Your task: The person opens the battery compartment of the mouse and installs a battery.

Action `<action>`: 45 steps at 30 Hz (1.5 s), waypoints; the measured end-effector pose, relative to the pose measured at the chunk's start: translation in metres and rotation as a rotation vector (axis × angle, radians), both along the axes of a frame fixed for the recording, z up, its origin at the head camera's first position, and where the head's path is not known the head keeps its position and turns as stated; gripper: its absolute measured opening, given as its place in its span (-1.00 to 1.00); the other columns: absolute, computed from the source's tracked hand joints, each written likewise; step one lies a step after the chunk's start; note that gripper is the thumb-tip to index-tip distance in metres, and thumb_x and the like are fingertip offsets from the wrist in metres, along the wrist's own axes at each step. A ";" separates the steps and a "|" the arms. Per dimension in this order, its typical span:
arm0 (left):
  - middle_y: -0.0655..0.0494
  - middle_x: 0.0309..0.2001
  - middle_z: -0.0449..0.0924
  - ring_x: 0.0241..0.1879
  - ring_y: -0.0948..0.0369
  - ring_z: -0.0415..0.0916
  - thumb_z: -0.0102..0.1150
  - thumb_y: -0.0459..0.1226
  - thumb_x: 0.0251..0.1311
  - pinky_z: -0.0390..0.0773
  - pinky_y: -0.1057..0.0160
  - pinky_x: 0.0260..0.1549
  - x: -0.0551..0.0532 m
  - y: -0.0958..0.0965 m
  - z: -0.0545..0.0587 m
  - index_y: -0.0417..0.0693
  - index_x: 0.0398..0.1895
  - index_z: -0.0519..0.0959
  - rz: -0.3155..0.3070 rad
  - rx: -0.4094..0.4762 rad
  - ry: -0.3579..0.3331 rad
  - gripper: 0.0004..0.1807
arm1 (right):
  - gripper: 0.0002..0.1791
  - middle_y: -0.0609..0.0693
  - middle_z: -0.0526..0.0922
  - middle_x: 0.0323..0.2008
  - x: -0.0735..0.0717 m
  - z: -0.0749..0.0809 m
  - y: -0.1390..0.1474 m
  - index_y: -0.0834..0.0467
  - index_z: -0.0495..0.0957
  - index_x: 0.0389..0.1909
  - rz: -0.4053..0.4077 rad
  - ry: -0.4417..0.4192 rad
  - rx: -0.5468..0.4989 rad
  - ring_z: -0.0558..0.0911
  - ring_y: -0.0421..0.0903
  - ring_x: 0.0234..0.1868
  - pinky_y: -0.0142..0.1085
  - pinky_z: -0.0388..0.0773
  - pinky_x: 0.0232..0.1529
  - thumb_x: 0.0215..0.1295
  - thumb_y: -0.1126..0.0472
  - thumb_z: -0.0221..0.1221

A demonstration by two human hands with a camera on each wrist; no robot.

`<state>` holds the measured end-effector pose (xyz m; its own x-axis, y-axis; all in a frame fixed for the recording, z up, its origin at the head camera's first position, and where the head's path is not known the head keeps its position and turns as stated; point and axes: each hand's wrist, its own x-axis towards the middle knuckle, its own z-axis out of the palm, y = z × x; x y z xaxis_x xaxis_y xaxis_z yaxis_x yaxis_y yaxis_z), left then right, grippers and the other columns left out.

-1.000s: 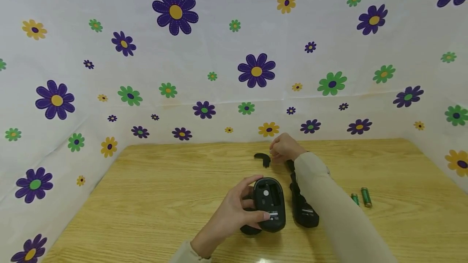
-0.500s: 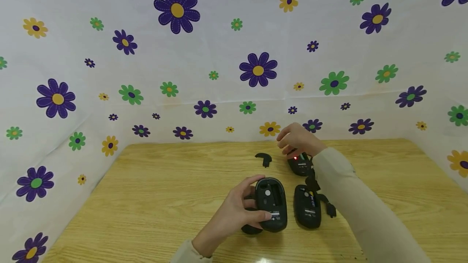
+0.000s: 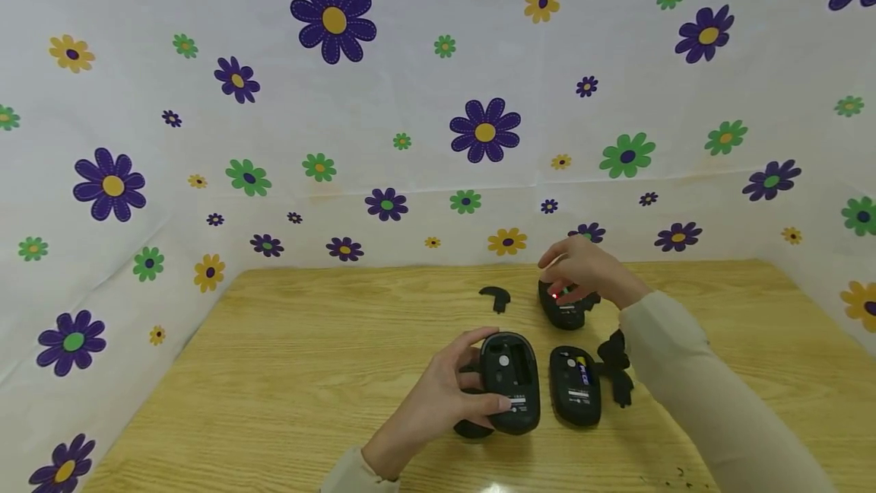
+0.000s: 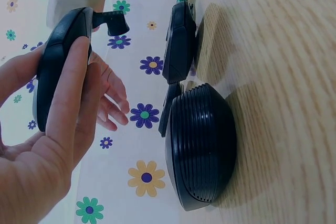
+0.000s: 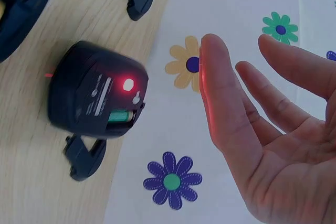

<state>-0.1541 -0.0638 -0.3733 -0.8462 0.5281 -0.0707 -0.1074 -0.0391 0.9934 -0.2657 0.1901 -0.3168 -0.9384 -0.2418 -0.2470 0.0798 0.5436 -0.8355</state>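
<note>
My left hand (image 3: pixel 445 402) grips a black computer mouse (image 3: pixel 509 390), its underside turned up and its battery slot uncovered and bare. Over the far part of the table hovers my right hand (image 3: pixel 582 268), fingers loosely bent around nothing. Below it a second mouse (image 3: pixel 564 316) lies belly up; in the right wrist view its sensor glows red and a green battery (image 5: pixel 119 116) sits in its slot. Another upturned mouse (image 3: pixel 575 398), nearer me, has a yellow and purple battery (image 3: pixel 583 371) inside. A ribbed dark mouse (image 4: pixel 202 145) stands below my left hand.
Loose black battery covers lie on the wooden table (image 3: pixel 328 356): one cover (image 3: pixel 498 299) left of the far mouse, one cover (image 5: pixel 84 158) beside it, one cover (image 3: pixel 622 388) beside the nearer mouse. A flowered cloth (image 3: pixel 383 97) rises behind. A dark device hangs under my right wrist.
My right hand has moved right, uncovering the far mouse with its lit red sensor. My right forearm now hides the loose green batteries in the head view. The left hand keeps its grip nearly still.
</note>
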 end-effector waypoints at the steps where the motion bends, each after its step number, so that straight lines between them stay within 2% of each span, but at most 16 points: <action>1: -0.13 0.00 0.52 -0.08 0.01 0.67 0.35 -0.55 0.07 0.76 0.12 -0.41 0.000 0.000 0.000 0.01 0.48 0.33 -0.001 0.000 0.000 -0.14 | -0.55 0.44 0.54 0.09 0.001 0.000 0.002 0.53 0.39 0.23 -0.001 -0.002 -0.004 0.68 0.19 -0.13 -0.04 0.76 -0.19 0.43 0.37 0.15; 11: -0.11 -0.02 0.51 -0.12 0.04 0.67 0.34 -0.59 0.03 0.76 0.13 -0.42 0.000 0.006 -0.001 0.02 0.48 0.34 -0.005 -0.019 -0.004 -0.12 | -0.55 0.45 0.55 0.06 0.014 -0.010 0.029 0.58 0.36 0.21 -0.014 0.000 -0.023 0.66 0.05 -0.24 -0.02 0.76 -0.21 0.41 0.39 0.15; 24: -0.10 -0.01 0.52 -0.14 0.04 0.68 0.35 -0.61 0.02 0.76 0.15 -0.43 0.001 0.010 -0.002 0.05 0.46 0.36 -0.003 -0.020 -0.009 -0.11 | -0.53 0.50 0.56 0.02 0.030 -0.018 0.066 0.62 0.32 0.20 0.006 0.030 -0.007 0.70 0.17 -0.14 0.00 0.75 -0.19 0.43 0.38 0.13; 38: -0.08 -0.02 0.51 -0.17 0.08 0.67 0.34 -0.63 0.01 0.76 0.13 -0.42 0.002 0.012 0.001 0.01 0.48 0.34 -0.014 -0.019 -0.001 -0.10 | -0.53 0.43 0.57 -0.04 0.047 -0.024 0.106 0.66 0.26 0.19 -0.023 0.035 0.046 0.68 0.09 -0.19 -0.01 0.76 -0.20 0.47 0.38 0.09; 45: -0.07 -0.04 0.51 -0.18 0.07 0.68 0.33 -0.66 -0.01 0.76 0.12 -0.45 0.001 0.013 -0.002 0.05 0.48 0.34 -0.002 -0.016 -0.012 -0.07 | -0.49 0.48 0.56 -0.02 0.054 -0.030 0.124 0.70 0.22 0.22 -0.031 0.029 0.051 0.68 0.11 -0.17 -0.02 0.76 -0.20 0.47 0.38 0.08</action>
<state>-0.1529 -0.0508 -0.3748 -0.8439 0.5290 -0.0892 -0.1196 -0.0234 0.9925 -0.2112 0.3136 -0.3465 -0.9522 -0.2004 -0.2305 0.0732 0.5830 -0.8092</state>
